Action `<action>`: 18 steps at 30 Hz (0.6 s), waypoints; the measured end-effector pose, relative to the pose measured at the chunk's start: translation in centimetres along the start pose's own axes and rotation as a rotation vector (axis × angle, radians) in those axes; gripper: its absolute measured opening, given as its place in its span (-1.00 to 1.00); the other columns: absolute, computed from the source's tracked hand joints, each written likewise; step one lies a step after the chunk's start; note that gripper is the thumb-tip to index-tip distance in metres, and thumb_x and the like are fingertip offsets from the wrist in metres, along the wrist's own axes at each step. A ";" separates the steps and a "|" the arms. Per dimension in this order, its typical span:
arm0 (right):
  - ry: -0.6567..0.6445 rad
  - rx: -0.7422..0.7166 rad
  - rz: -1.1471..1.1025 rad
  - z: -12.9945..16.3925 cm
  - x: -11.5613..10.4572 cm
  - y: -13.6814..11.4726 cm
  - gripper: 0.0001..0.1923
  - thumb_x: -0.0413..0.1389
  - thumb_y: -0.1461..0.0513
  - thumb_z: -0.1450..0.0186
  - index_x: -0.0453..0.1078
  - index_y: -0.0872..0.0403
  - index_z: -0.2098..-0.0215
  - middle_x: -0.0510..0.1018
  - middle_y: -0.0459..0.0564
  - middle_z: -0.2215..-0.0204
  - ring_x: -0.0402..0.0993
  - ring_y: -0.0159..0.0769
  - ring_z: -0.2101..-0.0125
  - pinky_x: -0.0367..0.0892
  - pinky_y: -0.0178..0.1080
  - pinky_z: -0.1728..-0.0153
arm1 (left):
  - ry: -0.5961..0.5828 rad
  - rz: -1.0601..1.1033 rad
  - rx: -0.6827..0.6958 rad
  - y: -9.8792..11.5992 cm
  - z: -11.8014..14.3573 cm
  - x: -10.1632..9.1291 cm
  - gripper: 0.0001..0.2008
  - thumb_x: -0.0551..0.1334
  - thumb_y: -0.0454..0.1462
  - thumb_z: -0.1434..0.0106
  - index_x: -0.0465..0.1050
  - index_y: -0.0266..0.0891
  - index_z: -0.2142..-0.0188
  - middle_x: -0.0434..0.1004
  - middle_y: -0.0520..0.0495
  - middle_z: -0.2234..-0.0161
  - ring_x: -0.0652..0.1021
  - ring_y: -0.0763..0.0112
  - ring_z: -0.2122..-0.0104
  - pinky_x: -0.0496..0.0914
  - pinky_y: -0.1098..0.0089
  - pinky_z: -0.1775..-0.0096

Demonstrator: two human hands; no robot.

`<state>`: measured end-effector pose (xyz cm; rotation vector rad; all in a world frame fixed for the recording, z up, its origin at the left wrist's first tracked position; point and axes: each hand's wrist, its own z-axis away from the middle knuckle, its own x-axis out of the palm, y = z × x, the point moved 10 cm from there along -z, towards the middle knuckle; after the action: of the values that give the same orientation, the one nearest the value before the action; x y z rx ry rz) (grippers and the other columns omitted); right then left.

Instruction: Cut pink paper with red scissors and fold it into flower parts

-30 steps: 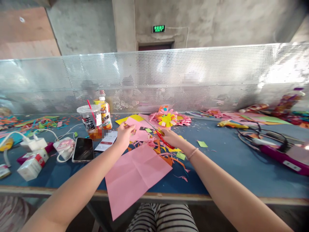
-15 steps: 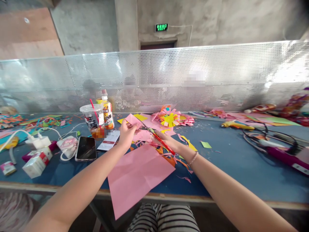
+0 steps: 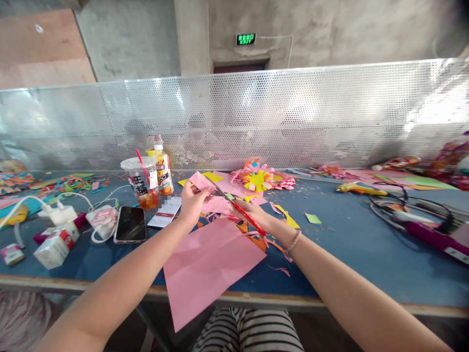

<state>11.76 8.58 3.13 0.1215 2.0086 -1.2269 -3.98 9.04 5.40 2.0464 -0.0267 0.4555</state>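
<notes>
My left hand [image 3: 194, 201] pinches a small folded piece of pink paper [image 3: 199, 180] above the blue table. Closed around a pair of scissors [image 3: 249, 218] with red handles, my right hand [image 3: 254, 215] holds the blades toward the paper's right edge. Whether the blades touch the paper is hard to tell. A large creased pink sheet [image 3: 214, 269] lies below my hands and hangs over the table's front edge. Beyond them rests a paper flower [image 3: 258, 180] with a yellow centre and pink fringes. Paper scraps [image 3: 280, 247] lie under and beside my right wrist.
To the left stand a plastic cup [image 3: 141, 178] with a red straw and a drink bottle [image 3: 163, 171], near a phone [image 3: 130, 225], chargers and a small white box [image 3: 56, 247]. A glue gun [image 3: 361, 189] and cables lie right. A perforated metal screen [image 3: 256, 117] runs behind.
Both hands keep nearly the same place and hold. The scissors' red handles have shifted very slightly; the pink paper looks the same.
</notes>
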 end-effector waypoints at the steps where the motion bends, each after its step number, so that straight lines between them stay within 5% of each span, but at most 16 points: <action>1: 0.001 0.004 0.003 -0.1 0.0 0.1 -0.66 0.02 0.01 -0.11 0.35 0.10 0.32 0.45 0.01 0.36 0.35 -0.18 0.25 0.26 -0.16 0.19 | -0.013 -0.002 0.003 0.0 0.0 0.1 -0.66 0.28 -0.30 0.11 0.19 -0.23 0.32 0.40 0.05 0.49 0.50 0.44 0.49 0.42 0.41 0.47; 18: 0.013 0.022 -0.029 -0.2 0.3 0.3 -0.67 0.02 0.00 -0.10 0.38 0.08 0.37 0.46 -0.02 0.40 0.35 -0.21 0.33 0.25 -0.21 0.30 | -0.066 -0.011 -0.025 -0.1 0.5 0.8 -0.65 0.26 -0.29 0.08 0.19 -0.24 0.28 0.45 -0.04 0.39 0.51 0.40 0.42 0.41 0.43 0.45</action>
<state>11.56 8.80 2.82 0.1119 2.0144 -1.2696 -3.05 8.83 5.35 2.0352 -0.0607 0.3787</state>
